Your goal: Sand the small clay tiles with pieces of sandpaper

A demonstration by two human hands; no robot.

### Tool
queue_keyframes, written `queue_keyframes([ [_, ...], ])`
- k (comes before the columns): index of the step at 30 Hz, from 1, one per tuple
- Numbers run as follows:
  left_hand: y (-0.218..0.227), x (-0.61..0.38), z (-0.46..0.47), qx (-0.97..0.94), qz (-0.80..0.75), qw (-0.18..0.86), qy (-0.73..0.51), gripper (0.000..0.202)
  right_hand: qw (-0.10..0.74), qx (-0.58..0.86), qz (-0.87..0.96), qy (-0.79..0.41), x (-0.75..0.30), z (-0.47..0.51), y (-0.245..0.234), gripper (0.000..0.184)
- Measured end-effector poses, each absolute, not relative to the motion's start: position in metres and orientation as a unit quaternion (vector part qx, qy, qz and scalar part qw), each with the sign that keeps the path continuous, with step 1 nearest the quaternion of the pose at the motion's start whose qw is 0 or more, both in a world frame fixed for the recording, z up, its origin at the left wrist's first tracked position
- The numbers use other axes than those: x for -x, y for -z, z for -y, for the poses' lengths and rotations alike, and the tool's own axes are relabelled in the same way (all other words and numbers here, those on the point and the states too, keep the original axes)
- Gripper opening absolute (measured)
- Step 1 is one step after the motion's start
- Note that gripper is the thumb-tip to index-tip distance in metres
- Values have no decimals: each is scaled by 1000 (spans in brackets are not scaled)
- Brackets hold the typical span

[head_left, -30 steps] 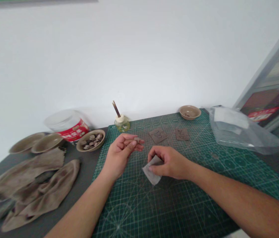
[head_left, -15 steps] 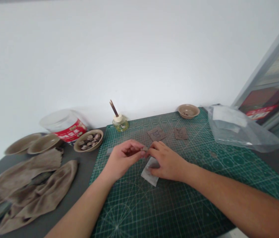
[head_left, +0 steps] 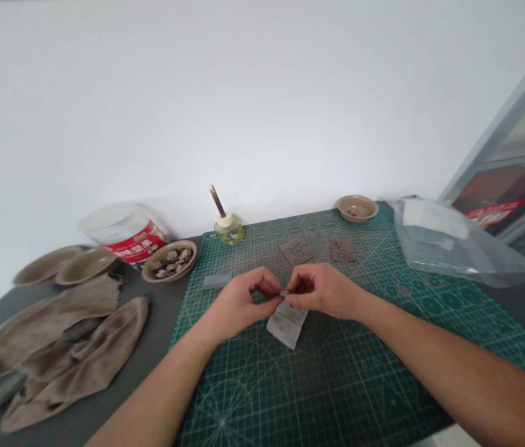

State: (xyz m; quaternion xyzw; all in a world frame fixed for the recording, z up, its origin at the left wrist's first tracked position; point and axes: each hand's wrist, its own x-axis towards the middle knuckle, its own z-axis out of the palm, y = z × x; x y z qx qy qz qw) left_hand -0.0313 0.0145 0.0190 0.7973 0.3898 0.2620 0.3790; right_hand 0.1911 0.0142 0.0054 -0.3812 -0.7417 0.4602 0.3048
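A round tan ceramic bowl (head_left: 146, 270) of small rough pieces sits left of a green gridded cutting mat (head_left: 318, 385). Over the mat, the left hand (head_left: 238, 304) and right hand (head_left: 322, 292) nearly close, fingertips pinching a tiny brownish chip (head_left: 284, 292) (too small for detail) above a pale creased paper sheet (head_left: 287, 327).

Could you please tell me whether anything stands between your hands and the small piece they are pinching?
Nothing visible does: the left hand and the right hand both pinch the small piece directly. The pale sheet lies below them on the cutting mat, not between them.
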Motion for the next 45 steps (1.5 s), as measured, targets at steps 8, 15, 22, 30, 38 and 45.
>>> queue_keyframes([
  [8, -18, 36, -21, -891, -319, 311, -88, 19, 248, 331, 804, -427, -196, -4, -15, 17],
  [15, -18, 38, -19, -900, -331, 281, -42, 20, 174, 279, 895, -300, -188, -5, -8, 11],
  [22, -23, 39, -17, -894, -349, 280, -23, 43, 140, 256, 931, -219, -187, 2, -7, 9],
  [30, -22, 39, -16, -897, -351, 267, -18, 47, 128, 264, 938, -183, -184, 7, -6, 12],
  [38, -22, 37, -15, -897, -360, 257, -7, 52, 124, 261, 939, -187, -187, 7, -8, 10],
  [45, -22, 37, -16, -895, -365, 257, -6, 53, 117, 223, 950, -184, -187, 4, -8, 9],
])
